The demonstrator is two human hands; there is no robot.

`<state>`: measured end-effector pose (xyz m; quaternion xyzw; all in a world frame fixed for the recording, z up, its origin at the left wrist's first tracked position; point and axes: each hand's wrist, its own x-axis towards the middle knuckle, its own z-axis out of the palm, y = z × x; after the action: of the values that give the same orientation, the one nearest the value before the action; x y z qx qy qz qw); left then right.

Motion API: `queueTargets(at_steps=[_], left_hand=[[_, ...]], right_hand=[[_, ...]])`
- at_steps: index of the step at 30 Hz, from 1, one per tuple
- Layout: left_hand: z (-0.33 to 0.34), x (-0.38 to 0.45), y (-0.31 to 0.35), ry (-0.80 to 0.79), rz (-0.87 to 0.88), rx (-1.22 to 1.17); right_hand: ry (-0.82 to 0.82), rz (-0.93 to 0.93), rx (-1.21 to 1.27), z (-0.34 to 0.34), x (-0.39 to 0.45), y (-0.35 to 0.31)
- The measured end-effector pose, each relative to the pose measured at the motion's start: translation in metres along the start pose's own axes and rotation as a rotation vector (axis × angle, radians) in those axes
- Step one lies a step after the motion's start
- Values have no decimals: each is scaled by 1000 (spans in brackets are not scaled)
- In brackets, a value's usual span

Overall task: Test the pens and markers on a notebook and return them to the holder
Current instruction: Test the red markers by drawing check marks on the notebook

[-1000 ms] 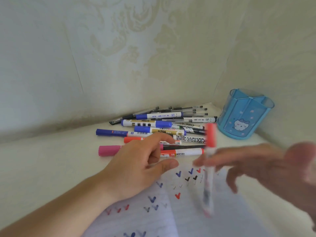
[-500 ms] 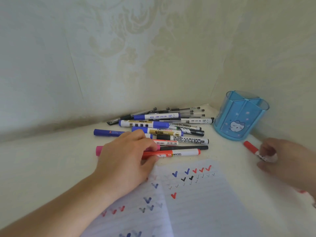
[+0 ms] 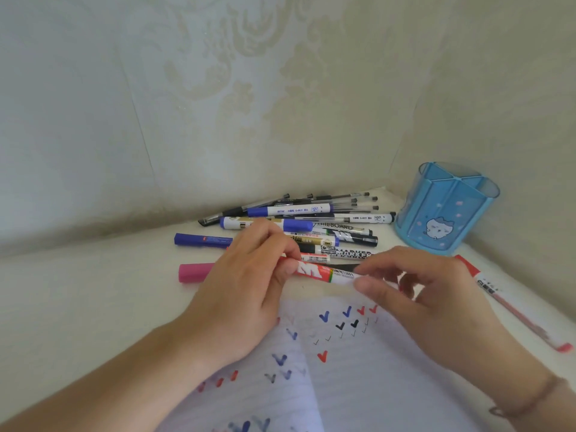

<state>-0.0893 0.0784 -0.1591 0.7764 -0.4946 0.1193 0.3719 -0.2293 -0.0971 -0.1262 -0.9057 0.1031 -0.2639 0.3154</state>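
Far left on the table (image 3: 93, 291): blue marker (image 3: 202, 240) and a pink one (image 3: 194, 272), lying flat. Left hand (image 3: 246, 294) has fingers curled round one end of a red-and-white marker (image 3: 324, 272), held level just above the notebook (image 3: 358, 369) w/ its coloured ticks. Behind it, the pile of pens & markers (image 3: 311, 219) against the wall. Right hand (image 3: 436, 294) pinches the marker's other end btwn thumb and forefinger, other fingers loosely bent. Right again, a red pen (image 3: 511, 302) lies on the table near the blue holder (image 3: 445, 210), which stands upright in the corner.
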Motion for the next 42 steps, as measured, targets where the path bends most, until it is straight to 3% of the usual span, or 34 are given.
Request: queueTargets(at_steps=[5, 8, 11, 14, 18, 22, 27, 32, 35, 38, 42], left_hand=[[-4, -4, 7, -89, 97, 6], [-5, -2, 5, -47, 149, -4], [-5, -4, 10, -134, 213, -82], [-7, -6, 16, -260, 286, -191], [-12, -5, 16, -374, 277, -342], [-14, -5, 21, -405, 249, -414], [-15, -7, 19, -457, 176, -525], [-15, -7, 14, -511, 80, -558], [-18, -7, 7, -466, 4, -617], [-16, -7, 3, -421, -71, -686], [-15, -9, 5, -455, -62, -604]], right_hand=[[158, 81, 285, 6, -8, -18], [68, 125, 460, 7, -9, -20], [-97, 151, 726, 13, -13, -22], [-199, 85, 818, 24, -19, -22], [-263, 37, 795, 23, -20, -21], [-182, -88, 735, 23, -22, -24], [-151, -228, 468, 18, -26, -27], [-330, -43, 779, 6, -16, -18], [-298, 89, 895, 3, -13, -13], [-198, 252, 741, 10, -14, -11], [-197, 248, 437, 16, -14, -16]])
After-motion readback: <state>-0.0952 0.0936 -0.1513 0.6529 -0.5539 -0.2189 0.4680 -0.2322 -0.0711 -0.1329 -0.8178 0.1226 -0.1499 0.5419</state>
